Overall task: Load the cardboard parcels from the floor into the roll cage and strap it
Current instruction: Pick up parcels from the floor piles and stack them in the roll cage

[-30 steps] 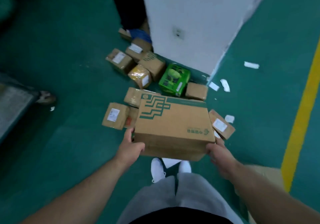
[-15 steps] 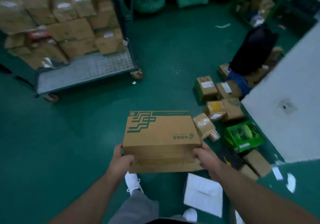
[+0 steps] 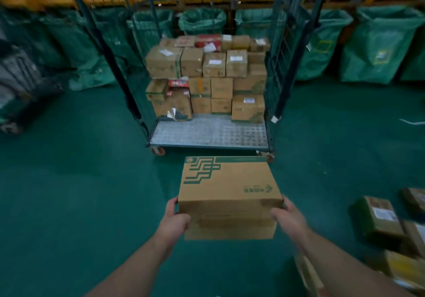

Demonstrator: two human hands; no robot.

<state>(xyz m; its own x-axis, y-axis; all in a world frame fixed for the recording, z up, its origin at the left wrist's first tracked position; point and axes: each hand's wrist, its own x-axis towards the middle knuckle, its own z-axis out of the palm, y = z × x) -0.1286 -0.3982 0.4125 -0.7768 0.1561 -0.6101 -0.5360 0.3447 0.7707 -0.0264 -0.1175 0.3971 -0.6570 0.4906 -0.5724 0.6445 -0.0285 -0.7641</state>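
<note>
Green floor | blue wire roll cage upper centre | brown cardboard parcel: stiff, judged light | left hand, right hand gripped its near sides

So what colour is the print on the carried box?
Dark green, on the brown cardboard box; head view shows it.

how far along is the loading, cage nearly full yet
Partway. Done: stacked parcels fill the back of the roll cage, front deck bare. In hand: left hand and right hand grip a green-printed cardboard box before the cage. Left: floor parcels at right, and no strap crosses the open front.
</note>
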